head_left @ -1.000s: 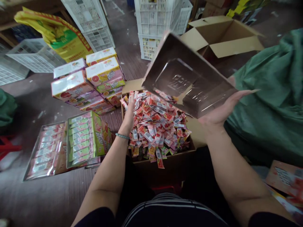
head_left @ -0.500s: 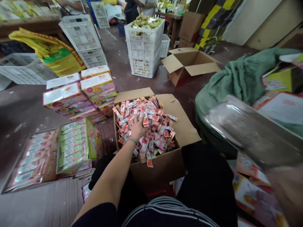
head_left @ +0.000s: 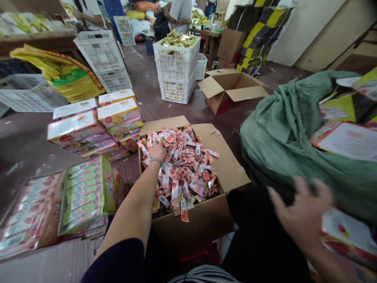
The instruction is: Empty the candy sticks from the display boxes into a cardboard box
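An open cardboard box (head_left: 194,210) between my legs is heaped with small pink-and-white sachets (head_left: 188,165). My left hand (head_left: 158,151) reaches into the left side of the heap, its fingers curled among sachets; the fingertips are partly hidden. Off to the right, my right hand (head_left: 306,212) is blurred, with fingers spread and nothing in it. It hovers near a large green woven sack (head_left: 288,133) and above printed cartons (head_left: 350,236).
Trays of packed sachets (head_left: 85,192) and stacked printed cartons (head_left: 94,122) stand at left. Ahead are white crates (head_left: 176,63), an open empty carton (head_left: 232,88) and a yellow sack (head_left: 73,78). People (head_left: 179,15) stand farther back.
My right hand has let go of a shiny, blurred flat thing, now out of view, and its fingers are spread. My left hand has shifted left across the heap, and the sachets have moved.
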The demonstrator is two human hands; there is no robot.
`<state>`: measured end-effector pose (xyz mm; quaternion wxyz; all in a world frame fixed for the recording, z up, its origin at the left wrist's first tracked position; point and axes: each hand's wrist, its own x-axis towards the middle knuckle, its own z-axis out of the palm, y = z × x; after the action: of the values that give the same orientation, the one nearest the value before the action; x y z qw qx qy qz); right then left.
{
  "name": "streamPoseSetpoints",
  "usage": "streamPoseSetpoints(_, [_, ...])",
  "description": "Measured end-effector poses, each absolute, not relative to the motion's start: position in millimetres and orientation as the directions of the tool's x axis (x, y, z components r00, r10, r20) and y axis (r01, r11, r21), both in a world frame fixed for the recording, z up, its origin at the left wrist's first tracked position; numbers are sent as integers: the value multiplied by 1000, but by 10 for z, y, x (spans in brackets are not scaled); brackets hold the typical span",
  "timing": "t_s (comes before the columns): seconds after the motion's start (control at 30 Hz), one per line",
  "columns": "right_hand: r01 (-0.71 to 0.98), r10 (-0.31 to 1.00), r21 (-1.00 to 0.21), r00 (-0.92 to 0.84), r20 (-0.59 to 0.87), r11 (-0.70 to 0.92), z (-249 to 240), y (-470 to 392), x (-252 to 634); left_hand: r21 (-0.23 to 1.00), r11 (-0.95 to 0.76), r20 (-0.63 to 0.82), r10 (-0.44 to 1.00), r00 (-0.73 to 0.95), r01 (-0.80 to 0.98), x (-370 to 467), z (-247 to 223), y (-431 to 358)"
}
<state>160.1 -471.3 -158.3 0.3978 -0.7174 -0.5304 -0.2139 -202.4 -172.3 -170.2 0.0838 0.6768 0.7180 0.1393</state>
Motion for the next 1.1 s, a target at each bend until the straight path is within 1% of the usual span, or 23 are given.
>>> streamPoseSetpoints(0.03, [958, 624, -286, 238, 744, -25, -1628, -4432, 1387, 283, 30, 51, 998, -46, 959, -2077, -1704, -1647])
streamPoseSetpoints(0.07, [972, 741, -227, 111, 662, 57, -1642, -4113, 1129, 253, 11, 39, 999, -22, 967, -2133, -1709, -1578])
streamPoseSetpoints(0.1, [977, 826, -174, -7, 564, 127, -1629, -3769, 840, 226, -8, 31, 1000, 1, 974, -2192, -1715, -1515])
streamPoseSetpoints(0.13, [968, 877, -133, -131, 463, 214, -1593, -3414, 537, 200, -28, 27, 999, 23, 979, -2254, -1722, -1462])
streamPoseSetpoints(0.17, [948, 893, -117, -231, 385, 295, -1545, -3063, 238, 175, -47, 23, 999, 43, 983, -2319, -1730, -1418])
streamPoseSetpoints(0.23, [879, 854, -114, -409, 322, 463, -1462, -2410, -280, 123, -59, 12, 998, 58, 991, -2457, -1752, -1359])
streamPoseSetpoints(0.3, [822, 817, -120, -516, 258, 557, -1468, -1871, -620, 77, -18, -11, 1000, 19, 997, -2585, -1795, -1332])
streamPoseSetpoints(0.37, [824, 836, -150, -528, 147, 546, -1595, -1475, -754, 50, 42, -46, 998, -40, 998, -2670, -1873, -1326])
streamPoseSetpoints(0.47, [876, 897, -223, -441, -10, 428, -1913, -1162, -618, 59, 88, -60, 995, -84, 994, -2664, -2051, -1326])
streamPoseSetpoints(0.53, [888, 913, -247, -407, -36, 387, -2093, -1118, -387, 88, 134, -43, 991, -130, 987, -2592, -2176, -1328])
streamPoseSetpoints(0.6, [888, 910, -246, -411, -48, 388, -2174, -1160, -141, 120, 182, -25, 983, -180, 976, -2517, -2278, -1338])
streamPoseSetpoints(0.7, [867, 884, -249, -461, -76, 430, -2085, -1216, 89, 135, 190, 12, 981, -194, 972, -2473, -2386, -1371])
streamPoseSetpoints(0.77, [835, 863, -261, -505, -13, 484, -1929, -1128, 84, 126, 182, 43, 981, -189, 975, -2487, -2443, -1395])
streamPoseSetpoints(0.83, [817, 862, -278, -491, 124, 505, -1763, -874, -54, 115, 175, 71, 980, -184, 978, -2512, -2494, -1411])
streamPoseSetpoints(0.9, [839, 896, -324, -373, 240, 436, -1653, -469, -286, 112, 170, 82, 980, -180, 979, -2533, -2536, -1416])
streamPoseSetpoints(0.93, [851, 918, -362, -298, 262, 380, -1634, -234, -415, 111, 167, 84, 981, -177, 980, -2540, -2552, -1416])
streamPoseSetpoints(0.97, [859, 941, -402, -230, 249, 317, -1643, 1, -538, 110, 164, 82, 981, -173, 980, -2545, -2564, -1414])
streamPoseSetpoints(1.0, [865, 962, -431, -190, 194, 258, -1676, 220, -647, 109, 162, 80, 982, -171, 981, -2549, -2573, -1412])
streamPoseSetpoints(1.03, [869, 974, -440, -197, 111, 226, -1727, 408, -734, 107, 156, 73, 984, -165, 982, -2551, -2577, -1409])
streamPoseSetpoints(1.1, [868, 950, -422, -309, -45, 263, -1848, 642, -821, 105, 151, 61, 986, -158, 983, -2552, -2579, -1403])
